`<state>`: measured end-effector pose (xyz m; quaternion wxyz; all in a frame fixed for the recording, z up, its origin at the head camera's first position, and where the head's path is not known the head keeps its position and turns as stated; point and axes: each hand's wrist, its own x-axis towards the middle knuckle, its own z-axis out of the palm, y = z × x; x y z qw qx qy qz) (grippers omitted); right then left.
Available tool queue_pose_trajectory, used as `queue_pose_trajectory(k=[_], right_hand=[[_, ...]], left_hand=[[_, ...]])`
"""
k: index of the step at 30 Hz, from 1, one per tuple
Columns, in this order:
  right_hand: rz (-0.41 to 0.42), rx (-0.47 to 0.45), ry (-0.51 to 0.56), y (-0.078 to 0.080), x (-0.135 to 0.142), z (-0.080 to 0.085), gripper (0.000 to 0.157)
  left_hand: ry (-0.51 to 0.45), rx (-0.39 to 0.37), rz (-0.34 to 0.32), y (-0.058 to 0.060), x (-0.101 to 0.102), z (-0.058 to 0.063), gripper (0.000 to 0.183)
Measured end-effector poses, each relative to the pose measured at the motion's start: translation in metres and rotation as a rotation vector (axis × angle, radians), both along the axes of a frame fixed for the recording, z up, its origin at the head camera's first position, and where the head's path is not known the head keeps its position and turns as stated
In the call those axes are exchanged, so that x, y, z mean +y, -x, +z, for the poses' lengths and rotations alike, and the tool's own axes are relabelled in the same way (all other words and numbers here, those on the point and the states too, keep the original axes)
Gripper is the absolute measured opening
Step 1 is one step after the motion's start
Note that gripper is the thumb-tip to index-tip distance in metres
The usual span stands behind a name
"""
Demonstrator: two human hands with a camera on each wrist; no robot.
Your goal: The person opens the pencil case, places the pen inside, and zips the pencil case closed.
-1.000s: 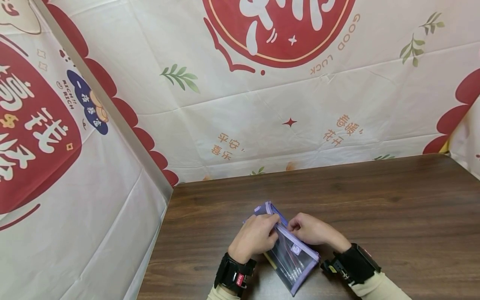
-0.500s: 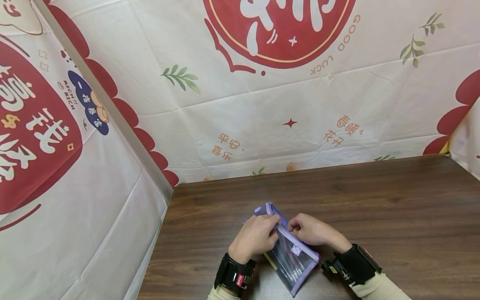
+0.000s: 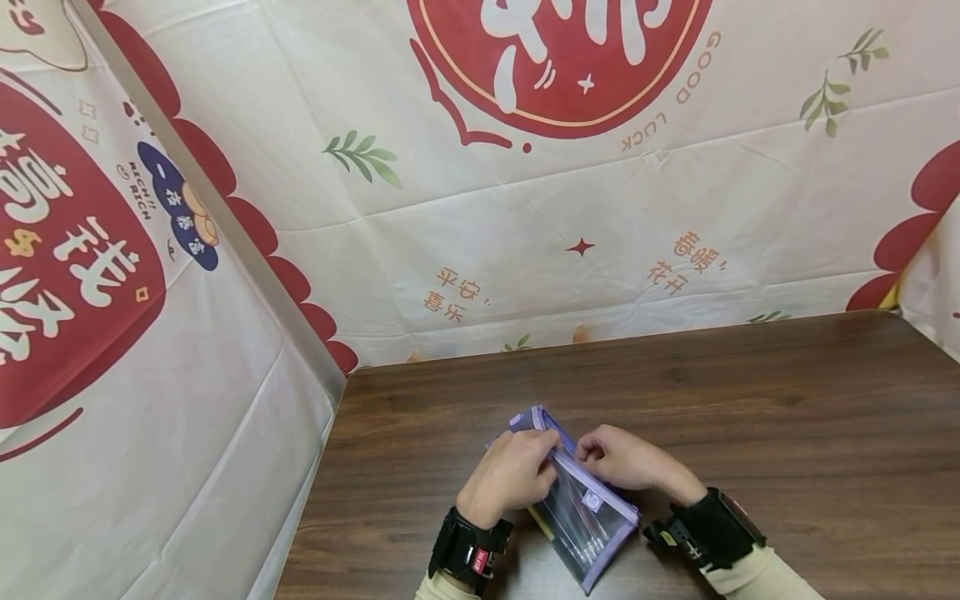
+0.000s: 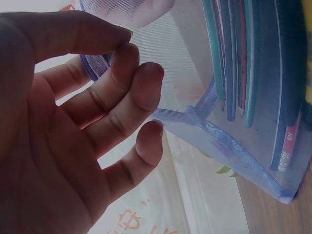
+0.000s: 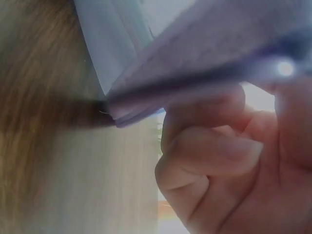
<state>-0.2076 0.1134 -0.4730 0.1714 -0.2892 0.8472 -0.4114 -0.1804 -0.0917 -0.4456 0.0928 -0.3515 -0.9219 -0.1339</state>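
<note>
A see-through pencil pouch (image 3: 558,521) with purple trim stands tilted on the table between both hands. Its upper edge is parted near the far end. My left hand (image 3: 510,471) pinches the trim there between thumb and fingertips; in the left wrist view the other fingers are loosely curled beside it. From the opposite side, my right hand (image 3: 622,458) pinches the trim with curled fingers, partly hidden behind the pouch edge in the right wrist view. Through the clear wall show several pencils (image 4: 248,63), and a red one (image 4: 288,141) marked HB with a white eraser.
The pouch is on a brown wood-grain table (image 3: 750,400). A white printed cloth (image 3: 480,208) hangs behind the table's far edge, and another printed cloth (image 3: 217,417) hangs along the left side. Each wrist wears a black strap (image 3: 716,529) with a camera.
</note>
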Motion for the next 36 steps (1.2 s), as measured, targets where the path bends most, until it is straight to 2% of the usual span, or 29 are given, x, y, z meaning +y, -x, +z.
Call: queue_pose_trajectory(k=[8,13,20,29,33,36], right_hand=[[-0.039,-0.006,0.024,0.002,0.009,0.006,0.014],[-0.069,-0.005,0.055,0.006,0.019,0.009,0.015],[-0.159,-0.046,0.075,0.010,0.037,0.017,0.018],[-0.285,-0.077,-0.037,0.012,0.051,0.023,0.017],[-0.260,-0.102,-0.061,0.011,0.054,0.023,0.018],[-0.197,-0.125,-0.047,0.011,0.054,0.023,0.018]], left_hand=[[-0.006,0.012,0.054,-0.001,0.001,0.002,0.019],[-0.025,0.053,0.089,-0.001,0.001,0.002,0.014],[-0.080,0.108,0.159,0.000,0.001,0.000,0.008],[-0.175,0.198,0.255,0.003,0.001,-0.002,0.010],[-0.190,0.211,0.302,0.004,0.001,-0.003,0.012],[-0.195,0.213,0.325,0.005,0.001,-0.003,0.011]])
